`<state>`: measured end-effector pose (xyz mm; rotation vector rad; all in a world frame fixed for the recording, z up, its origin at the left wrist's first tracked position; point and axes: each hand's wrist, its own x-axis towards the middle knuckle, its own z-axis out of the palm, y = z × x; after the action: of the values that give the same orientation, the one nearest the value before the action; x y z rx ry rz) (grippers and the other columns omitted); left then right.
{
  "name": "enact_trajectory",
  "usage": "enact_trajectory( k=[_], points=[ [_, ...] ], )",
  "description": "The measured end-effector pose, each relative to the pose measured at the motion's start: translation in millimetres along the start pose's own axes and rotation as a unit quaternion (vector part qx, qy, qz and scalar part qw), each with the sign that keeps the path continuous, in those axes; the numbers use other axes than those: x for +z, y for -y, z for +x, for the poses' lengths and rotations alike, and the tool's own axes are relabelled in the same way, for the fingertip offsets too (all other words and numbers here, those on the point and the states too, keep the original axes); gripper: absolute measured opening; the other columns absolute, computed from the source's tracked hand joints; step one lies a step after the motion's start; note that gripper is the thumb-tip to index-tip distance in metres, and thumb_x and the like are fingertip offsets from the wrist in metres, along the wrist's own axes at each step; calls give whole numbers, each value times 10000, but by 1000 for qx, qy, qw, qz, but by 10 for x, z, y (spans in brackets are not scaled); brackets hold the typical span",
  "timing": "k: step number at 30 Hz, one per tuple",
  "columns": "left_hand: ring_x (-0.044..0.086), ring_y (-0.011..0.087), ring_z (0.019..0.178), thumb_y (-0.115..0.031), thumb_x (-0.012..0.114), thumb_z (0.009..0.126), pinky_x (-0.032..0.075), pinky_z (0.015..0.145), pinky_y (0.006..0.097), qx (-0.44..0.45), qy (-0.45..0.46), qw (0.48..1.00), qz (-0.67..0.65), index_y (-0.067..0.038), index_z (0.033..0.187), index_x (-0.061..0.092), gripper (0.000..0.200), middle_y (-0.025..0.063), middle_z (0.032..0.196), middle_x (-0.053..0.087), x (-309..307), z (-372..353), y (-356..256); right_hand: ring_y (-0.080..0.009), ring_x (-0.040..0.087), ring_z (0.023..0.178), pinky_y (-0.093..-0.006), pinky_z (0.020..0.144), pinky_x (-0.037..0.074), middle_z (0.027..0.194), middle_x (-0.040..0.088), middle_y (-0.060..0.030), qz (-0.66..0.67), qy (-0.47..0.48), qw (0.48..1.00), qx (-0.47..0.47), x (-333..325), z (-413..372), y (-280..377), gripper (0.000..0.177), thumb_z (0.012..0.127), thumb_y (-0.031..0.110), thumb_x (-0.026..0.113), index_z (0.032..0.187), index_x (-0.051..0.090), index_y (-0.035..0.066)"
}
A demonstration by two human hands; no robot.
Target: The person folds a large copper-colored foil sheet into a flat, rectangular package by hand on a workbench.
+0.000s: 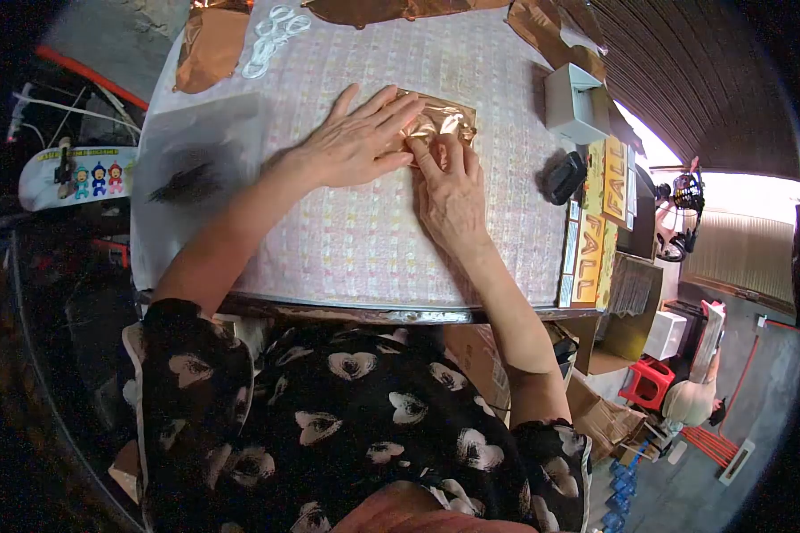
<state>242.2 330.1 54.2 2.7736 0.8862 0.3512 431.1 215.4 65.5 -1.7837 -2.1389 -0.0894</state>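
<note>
A shiny rose-gold foil balloon (449,114), folded flat into a small packet, lies on the table's patterned cover. My left hand (356,142) is flat, its fingers spread and their tips over the packet's left side. At the packet's near edge, my right hand (453,186) has its fingers bent and pressed onto the foil, gripping it; its thumb is mostly hidden. More rose-gold foil (212,49) lies at the far left corner, beside coils of white ribbon (271,37). Further foil pieces (391,7) run along the far edge.
A white open box (571,105) stands at the table's right, with a black object (564,178) nearer me. Printed "FALL" cards (590,258) line the right edge. A clear plastic sheet (196,147) covers the left side. Beyond, a person (692,401) is near a red stool (646,384).
</note>
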Motion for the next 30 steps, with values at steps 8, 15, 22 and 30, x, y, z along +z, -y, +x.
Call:
enact_trajectory(
  k=[8,15,22,30],
  points=[
    [303,310,1542,-158,718,877,181,1251,642,138,-69,988,15,-66,1056,752,203,101,1541,497,-384,-67,-60,-383,540,1186,-483,974,476,1385,527,-169,-18,7,1000,-6,-40,8,-15,548,921,166,657,1462,571,195],
    [370,248,1511,-45,675,886,217,1248,661,219,-86,969,80,-31,1038,746,169,61,1510,533,-342,89,-131,-344,583,1136,-458,931,492,1270,593,-138,-26,-25,999,-9,-48,94,-14,490,904,230,706,1385,633,168],
    [416,276,1481,-89,676,909,284,1245,532,206,-17,978,20,-24,1161,688,261,91,1501,545,-720,114,-207,-315,650,1036,-427,856,502,1064,690,-90,8,-55,995,-86,-131,180,-1,325,919,231,719,1214,713,94],
    [532,218,1370,-343,631,1044,419,1147,390,-24,-98,807,-582,7,1469,482,571,126,1523,515,-1152,-410,-333,-25,590,753,-264,648,463,875,746,4,584,54,793,165,-876,-159,243,263,1047,205,659,936,762,-10]
  ],
)
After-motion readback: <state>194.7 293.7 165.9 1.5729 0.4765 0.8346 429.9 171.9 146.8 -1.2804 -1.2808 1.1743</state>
